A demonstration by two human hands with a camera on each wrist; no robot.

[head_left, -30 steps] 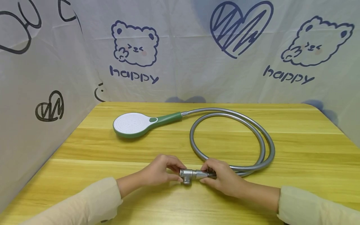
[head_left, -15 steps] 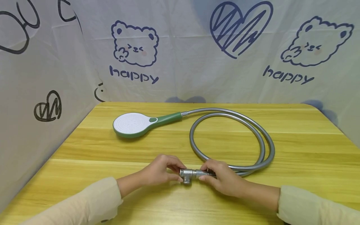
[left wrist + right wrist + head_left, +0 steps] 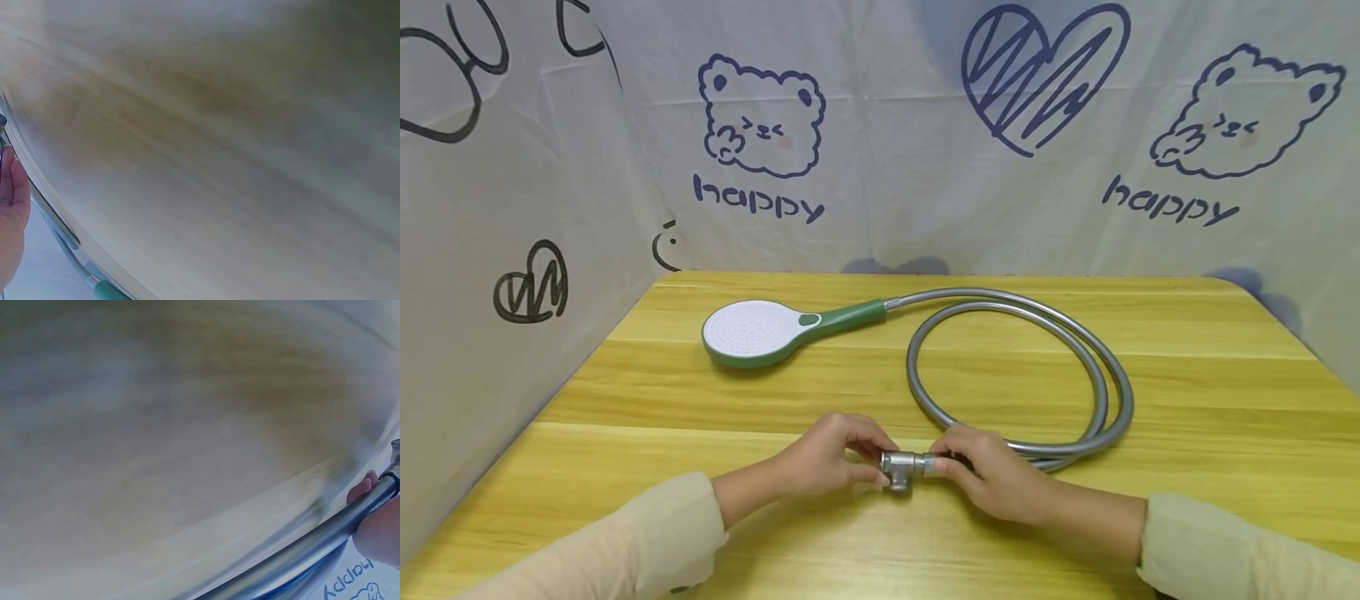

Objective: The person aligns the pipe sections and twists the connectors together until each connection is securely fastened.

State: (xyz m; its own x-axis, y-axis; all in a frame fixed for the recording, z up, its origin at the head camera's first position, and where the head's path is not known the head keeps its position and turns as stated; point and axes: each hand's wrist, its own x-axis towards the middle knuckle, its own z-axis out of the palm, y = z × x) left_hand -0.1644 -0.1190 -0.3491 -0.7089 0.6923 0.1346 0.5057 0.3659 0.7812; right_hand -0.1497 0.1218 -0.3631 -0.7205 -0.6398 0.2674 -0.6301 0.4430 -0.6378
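Observation:
My left hand (image 3: 826, 457) pinches the left end of a chrome T-shaped pipe fitting (image 3: 899, 463) between thumb and fingers. The fitting's short side outlet faces toward me. At its right end it meets the metal end nut (image 3: 928, 464) of a grey shower hose (image 3: 1122, 392), and my right hand (image 3: 1000, 475) grips that nut with thumb and fingertips. In the right wrist view, the hose (image 3: 306, 544) runs past the right hand (image 3: 378, 534) at the edge. Only part of the left hand (image 3: 14, 209) shows in the left wrist view.
A green shower head (image 3: 751, 332) with a white spray face lies face up at the back left of the wooden table (image 3: 647, 400). Its hose coils in a loop across the right half. White printed cloth (image 3: 895, 167) hangs behind and along the left side.
My right fingers have shifted slightly left along the hose nut, and its thumb now covers more of it. The left hand and the fitting stay about where they were.

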